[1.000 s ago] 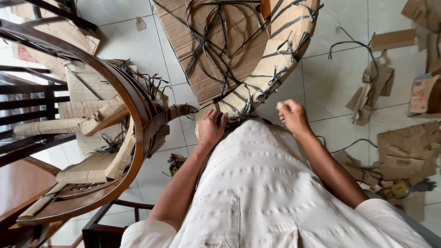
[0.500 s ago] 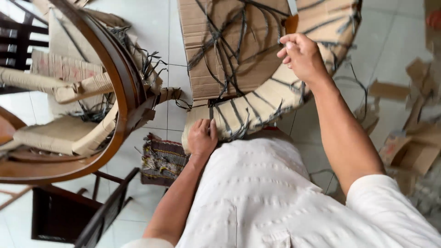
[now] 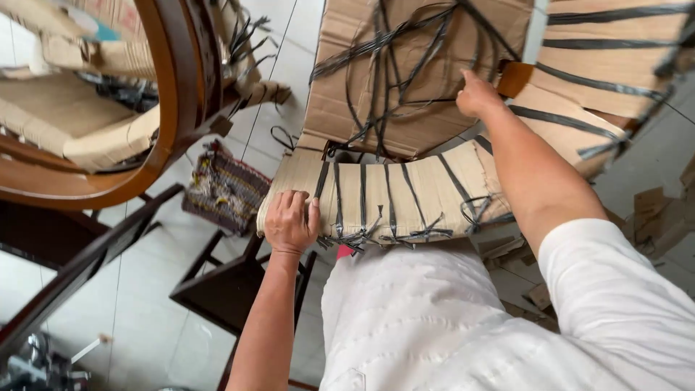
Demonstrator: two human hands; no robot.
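Note:
A round chair frame wrapped in tan cardboard (image 3: 391, 199) and tied with black straps (image 3: 376, 87) rests against my lap. My left hand (image 3: 291, 221) grips its near left rim, fingers curled over the wrapped edge. My right hand (image 3: 478, 94) reaches farther in and closes on the wrapping beside a bare brown wooden part (image 3: 515, 77) of the frame. Knotted strap ends (image 3: 362, 239) hang along the near rim between my hands.
A second wrapped chair with a dark curved wooden frame (image 3: 170, 94) stands at the left. A small woven mat (image 3: 224, 190) lies on the tiled floor (image 3: 145, 304) beside a dark wooden stool (image 3: 224, 289). Cardboard scraps (image 3: 662, 217) lie at the right.
My right hand rose from my lap to the inner part of the wrapped frame. My left hand moved onto the near rim and gripped it. The view shifted closer to the frame.

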